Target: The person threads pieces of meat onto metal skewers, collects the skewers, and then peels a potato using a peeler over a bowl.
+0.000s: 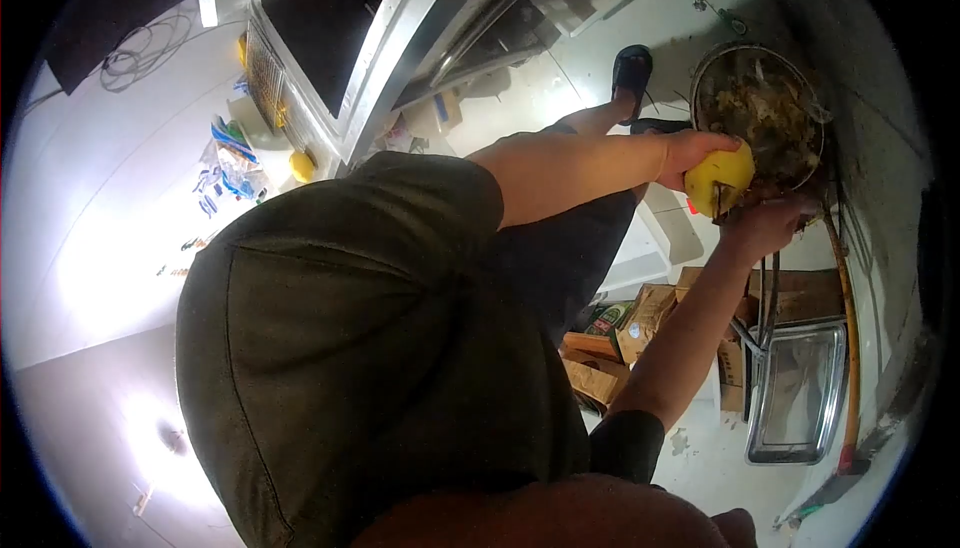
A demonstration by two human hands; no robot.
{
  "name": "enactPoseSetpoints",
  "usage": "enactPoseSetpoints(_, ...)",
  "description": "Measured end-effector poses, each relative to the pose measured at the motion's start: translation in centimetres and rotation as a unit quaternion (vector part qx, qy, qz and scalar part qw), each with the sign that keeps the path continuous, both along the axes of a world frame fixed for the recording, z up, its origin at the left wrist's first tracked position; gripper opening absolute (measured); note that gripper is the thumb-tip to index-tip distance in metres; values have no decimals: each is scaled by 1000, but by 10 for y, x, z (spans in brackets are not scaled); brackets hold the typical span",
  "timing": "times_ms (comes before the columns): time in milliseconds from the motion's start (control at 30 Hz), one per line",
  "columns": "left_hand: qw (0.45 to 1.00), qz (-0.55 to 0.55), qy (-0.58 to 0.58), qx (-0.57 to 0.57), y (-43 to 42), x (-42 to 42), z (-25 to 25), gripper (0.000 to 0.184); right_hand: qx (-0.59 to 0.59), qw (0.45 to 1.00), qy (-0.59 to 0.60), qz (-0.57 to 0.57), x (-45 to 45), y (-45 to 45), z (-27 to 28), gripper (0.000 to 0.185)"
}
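My left hand (693, 156) grips a smooth, yellow, round, melon-like fruit (722, 174) from its upper left side. A dark brown mark or thin piece shows on the lower face of the fruit. Close below it, my right hand (768, 225) has its fingers curled. What those fingers hold, if anything, is hidden. Both hands are at the near rim of a round bin (826, 113), which holds brown and yellowish scraps (757, 98).
Cardboard boxes (650, 313) and a clear rectangular tray (797, 398) lie below my arms. A long wooden handle (850, 348) leans along the wall (895, 278). A sandalled foot (630, 73) is near the bin. Another yellow round thing (301, 167) lies at left.
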State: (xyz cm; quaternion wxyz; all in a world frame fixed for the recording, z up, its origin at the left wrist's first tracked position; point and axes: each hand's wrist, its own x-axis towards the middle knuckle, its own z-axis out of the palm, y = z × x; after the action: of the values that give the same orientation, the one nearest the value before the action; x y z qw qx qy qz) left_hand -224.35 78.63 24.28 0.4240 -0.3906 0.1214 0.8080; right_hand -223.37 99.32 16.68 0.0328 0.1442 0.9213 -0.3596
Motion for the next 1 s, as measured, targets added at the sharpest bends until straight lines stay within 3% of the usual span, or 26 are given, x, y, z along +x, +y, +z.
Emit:
enactPoseSetpoints(67, 1000, -2, -5, -1, -1, -3, 3, 44, 131, 990, -50, 26, -8, -1, -2, 46)
enactPoseSetpoints(100, 1000, 3, -9, -4, -3, -1, 1, 45, 263, 958, -100, 55, -22, 8, -3, 42)
enactPoseSetpoints(167, 1000, 10, -15, -10, -7, 1, 1, 45, 371, 907, -182, 80, -43, 17, 12, 44)
enactPoseSetpoints(267, 999, 30, -20, -8, -15, 0, 3, 45, 272, 930, -244, 41, -41, -13, 65, 64)
enactPoseSetpoints(333, 997, 70, -27, 27, -11, -2, 4, 44, 159, 961, -227, -14, -29, -32, 87, 64)
enactPoseSetpoints(433, 999, 30, -7, 8, -4, -3, 6, 43, 140, 989, -37, 3, -5, -23, 45, 29)
enactPoseSetpoints(533, 1000, 12, -5, 20, -6, 7, -5, 42, 171, 985, -3, 14, -15, 31, -12, 32)
enactPoseSetpoints(567, 999, 2, -13, 30, -9, 6, 3, 41, 62, 998, -12, -26, -14, 61, -49, 35)
enactPoseSetpoints(667, 999, 17, -31, 25, -17, 1, 5, 41, -141, 963, -87, -211, -11, 63, -61, 44)
enactPoseSetpoints(733, 999, 11, -22, 22, -14, -4, 4, 42, -133, 987, -65, -67, 8, 25, -23, 44)
enactPoseSetpoints(800, 1000, 3, -19, 23, -10, -2, 3, 42, -142, 988, -52, -38, 10, 21, -21, 43)
enactPoseSetpoints(833, 1000, -4, -19, 25, -10, -1, 0, 43, -158, 983, -48, -84, -2, 19, -29, 42)
enactPoseSetpoints(900, 1000, -21, -8, 22, -14, 1, -1, 43, 21, 996, -83, -37, -16, 27, -31, 41)
enactPoseSetpoints(933, 999, -29, 4, 18, -17, 1, 0, 43, 215, 968, -117, 57, -36, 32, -7, 40)
enactPoseSetpoints(1000, 999, -31, 6, 13, -23, 4, -4, 43, 183, 967, -176, -6, -50, 16, 24, 40)
